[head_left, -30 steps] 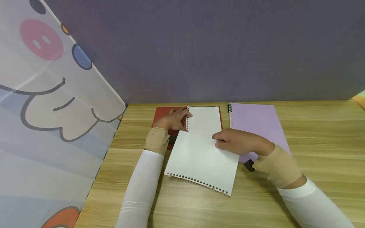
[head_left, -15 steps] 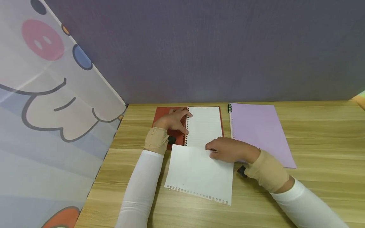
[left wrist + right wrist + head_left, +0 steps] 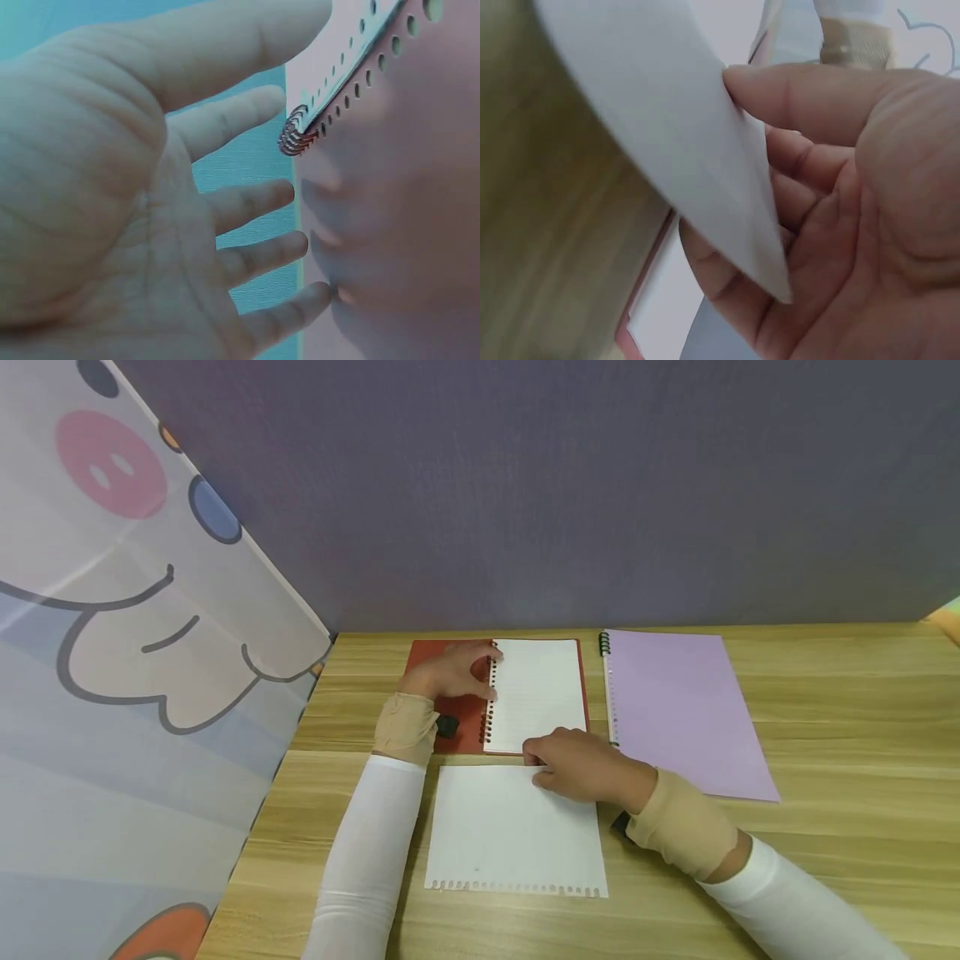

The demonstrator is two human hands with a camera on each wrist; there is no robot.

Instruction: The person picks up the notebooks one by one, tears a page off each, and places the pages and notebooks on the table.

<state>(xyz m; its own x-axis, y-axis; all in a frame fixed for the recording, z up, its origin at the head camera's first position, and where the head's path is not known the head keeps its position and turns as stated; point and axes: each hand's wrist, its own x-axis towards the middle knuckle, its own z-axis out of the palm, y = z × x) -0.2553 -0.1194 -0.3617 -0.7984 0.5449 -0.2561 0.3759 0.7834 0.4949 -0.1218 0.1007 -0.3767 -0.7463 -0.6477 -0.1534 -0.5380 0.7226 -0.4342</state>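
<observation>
Behind the desk [image 3: 825, 710], a grey wall [image 3: 525, 502]; at left, a printed wall [image 3: 112, 610]. Well to the right of the sheet [image 3: 513, 835], a lilac pad [image 3: 682, 710]. Just beyond the sheet, an open red notebook [image 3: 536, 693], cover at left, white page at right. Partly blocking the cover and rings, the left hand [image 3: 450, 675], fingers and thumb spread. Overlapping the notebook's near right corner in the head view, the right hand [image 3: 573, 764], pinching the sheet's far edge toward its right end. Sheet bowed there; punched edge toward the near side, long axis left to right. Cannot tell whether touching the desk.
</observation>
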